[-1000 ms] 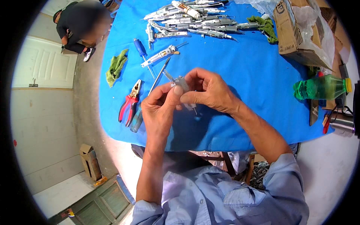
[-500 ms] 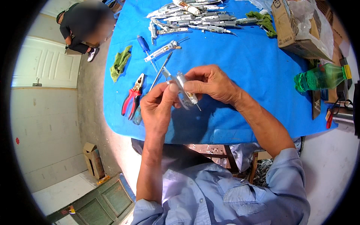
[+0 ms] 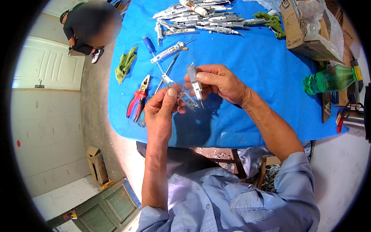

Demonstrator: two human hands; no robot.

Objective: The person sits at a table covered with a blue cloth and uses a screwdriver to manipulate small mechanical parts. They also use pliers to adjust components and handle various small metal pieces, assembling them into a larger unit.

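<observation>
My left hand pinches a thin, pale, see-through plastic piece between thumb and fingers. In my right hand is a narrow silver-grey mechanical assembly with a short wire at its lower end, held nearly upright. The two parts are close together but look separate, above the blue-covered table. A similar slim assembly lies beyond my left hand. Near it are a blue-handled screwdriver, a second screwdriver's dark shaft, and red-and-black pliers.
Several similar assemblies are heaped at the table's far side. Green cloths lie at left and far right. A cardboard box and a green plastic bottle stand at right. Another person sits far left.
My right hand has drawn the silver-grey assembly a little away from the see-through piece and turned it more upright. My left hand keeps its pinch nearly in place.
</observation>
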